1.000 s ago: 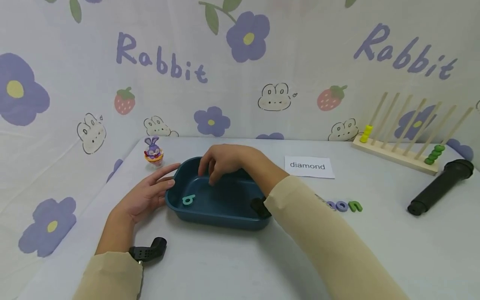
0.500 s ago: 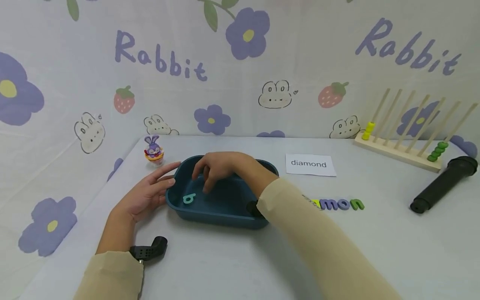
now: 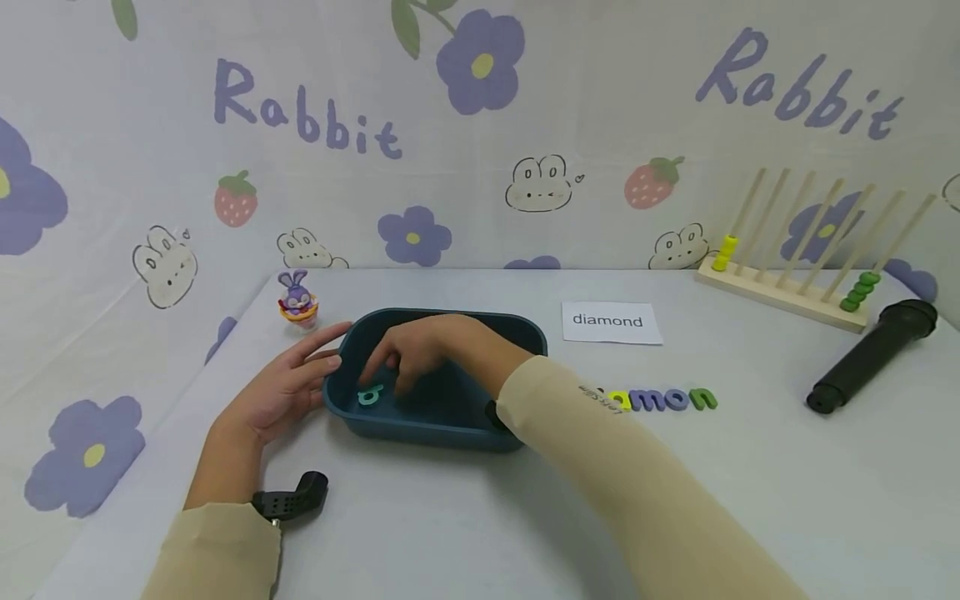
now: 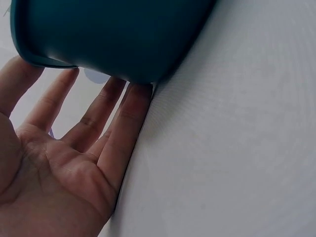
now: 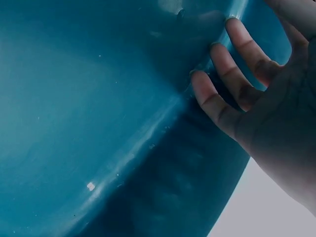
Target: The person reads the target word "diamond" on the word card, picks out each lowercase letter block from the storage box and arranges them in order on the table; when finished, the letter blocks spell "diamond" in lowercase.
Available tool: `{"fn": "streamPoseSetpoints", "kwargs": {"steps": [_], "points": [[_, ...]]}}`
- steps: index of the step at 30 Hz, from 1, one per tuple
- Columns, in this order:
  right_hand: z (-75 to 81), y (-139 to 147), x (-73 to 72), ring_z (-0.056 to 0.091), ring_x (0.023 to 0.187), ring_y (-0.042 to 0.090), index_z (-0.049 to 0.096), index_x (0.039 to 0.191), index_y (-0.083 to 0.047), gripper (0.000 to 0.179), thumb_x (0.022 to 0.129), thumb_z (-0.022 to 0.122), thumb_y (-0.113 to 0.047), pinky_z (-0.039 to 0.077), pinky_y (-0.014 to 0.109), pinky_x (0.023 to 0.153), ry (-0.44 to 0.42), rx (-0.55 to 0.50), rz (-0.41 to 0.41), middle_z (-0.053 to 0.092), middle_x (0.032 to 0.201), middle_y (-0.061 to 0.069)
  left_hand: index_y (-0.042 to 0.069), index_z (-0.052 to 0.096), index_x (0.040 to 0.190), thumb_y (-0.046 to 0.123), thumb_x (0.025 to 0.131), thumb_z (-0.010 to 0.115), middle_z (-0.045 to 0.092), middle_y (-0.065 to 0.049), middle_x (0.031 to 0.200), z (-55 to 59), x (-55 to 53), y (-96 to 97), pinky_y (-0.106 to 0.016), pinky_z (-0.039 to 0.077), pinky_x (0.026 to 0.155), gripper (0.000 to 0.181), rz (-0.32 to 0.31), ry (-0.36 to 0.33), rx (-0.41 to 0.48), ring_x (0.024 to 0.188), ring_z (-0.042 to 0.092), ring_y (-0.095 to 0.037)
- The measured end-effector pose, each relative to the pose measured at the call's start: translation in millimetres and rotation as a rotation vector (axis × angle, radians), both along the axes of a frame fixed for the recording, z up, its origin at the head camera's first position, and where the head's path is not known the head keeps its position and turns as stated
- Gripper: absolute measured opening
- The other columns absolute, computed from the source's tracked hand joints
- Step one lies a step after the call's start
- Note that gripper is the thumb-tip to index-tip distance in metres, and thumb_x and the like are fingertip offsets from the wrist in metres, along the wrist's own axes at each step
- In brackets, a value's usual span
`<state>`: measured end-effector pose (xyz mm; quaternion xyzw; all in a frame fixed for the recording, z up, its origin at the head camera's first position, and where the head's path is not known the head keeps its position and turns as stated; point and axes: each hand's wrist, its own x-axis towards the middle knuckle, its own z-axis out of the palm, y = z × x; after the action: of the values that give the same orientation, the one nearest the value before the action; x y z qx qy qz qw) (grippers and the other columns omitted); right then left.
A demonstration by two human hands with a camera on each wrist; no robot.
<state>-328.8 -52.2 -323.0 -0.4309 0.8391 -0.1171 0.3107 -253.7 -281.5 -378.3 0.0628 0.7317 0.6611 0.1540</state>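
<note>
A dark teal plastic tub point(image 3: 442, 435) stands on the table. Inside it, near the left end, lies a small turquoise letter point(image 3: 368, 397), round with a short stem. My right hand point(image 3: 414, 348) reaches down into the tub, its index fingertip right at the letter and the thumb just to the right of it. In the right wrist view, the loosely bent other fingers point(image 5: 210, 96) hang close to the tub's inner wall. My left hand point(image 3: 276, 393) rests against the tub's left end from outside, fingers point(image 4: 126, 123) extended and fingertips at its wall.
Right of the tub lies a row of colourful letters point(image 3: 675, 400), partly behind the right sleeve. A "diamond" word card point(image 3: 612, 322) sits behind them. A wooden bead counter point(image 3: 783, 293) and a black cylinder point(image 3: 870, 358) are at right. A purple rabbit figure point(image 3: 298, 300) stands back left.
My right hand has moved left and lower in the tub, toward the turquoise letter. More of the letter row shows past the sleeve. My left hand keeps its place at the tub.
</note>
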Motion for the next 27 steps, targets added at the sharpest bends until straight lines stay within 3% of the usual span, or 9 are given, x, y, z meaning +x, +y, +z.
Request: {"fn": "streamPoseSetpoints", "kwargs": {"steps": [4,7,11,19,27], "points": [[-0.2,0.0,1.4,0.048,0.092,0.014,0.071,0.134,-0.027,0.042,0.094,0.075,-0.013,0.038,0.025,0.075,0.000,-0.011,-0.008,0.050,0.096,0.000,0.027,0.032,0.163,0.031,0.107,0.056,0.031,-0.019,0.165,0.1,0.1,-0.6,-0.024,0.056,0.097,0.061,0.002,0.000,-0.002,0.119,0.065,-0.010],[0.5,1.3,2.4,0.052,0.093,0.015,0.074,0.127,-0.026,0.037,0.092,0.078,-0.014,0.043,0.025,0.076,0.011,-0.029,-0.022,0.057,0.100,0.001,0.026,0.032,0.163,0.031,0.107,0.056,0.031,-0.019,0.165,1.1,-0.9,-0.8,-0.024,0.056,0.097,0.061,-0.002,0.002,-0.006,0.119,0.065,-0.010],[0.6,0.0,2.9,0.054,0.090,0.016,0.073,0.128,-0.025,0.039,0.091,0.079,-0.013,0.043,0.025,0.073,-0.008,-0.048,0.001,0.059,0.100,0.003,0.026,0.031,0.163,0.031,0.108,0.056,0.032,-0.019,0.165,1.7,-2.5,-0.6,-0.024,0.056,0.098,0.061,-0.010,0.002,-0.006,0.119,0.065,-0.011],[1.2,-3.9,5.8,0.059,0.108,0.019,0.077,0.118,-0.025,0.030,0.093,0.075,-0.007,0.053,0.032,0.093,0.002,-0.010,0.007,0.066,0.119,0.001,0.026,0.031,0.163,0.029,0.108,0.055,0.032,-0.019,0.164,2.7,-3.6,-0.5,-0.024,0.056,0.098,0.060,-0.016,0.008,0.007,0.119,0.065,-0.011],[-1.0,-2.9,2.5,0.060,0.104,0.019,0.076,0.113,-0.023,0.025,0.093,0.077,-0.009,0.053,0.031,0.088,-0.027,0.000,-0.031,0.066,0.115,0.002,0.025,0.031,0.164,0.030,0.108,0.055,0.030,-0.021,0.166,0.9,-1.3,-3.0,-0.025,0.056,0.097,0.061,-0.012,0.003,0.011,0.119,0.064,-0.012]]}}
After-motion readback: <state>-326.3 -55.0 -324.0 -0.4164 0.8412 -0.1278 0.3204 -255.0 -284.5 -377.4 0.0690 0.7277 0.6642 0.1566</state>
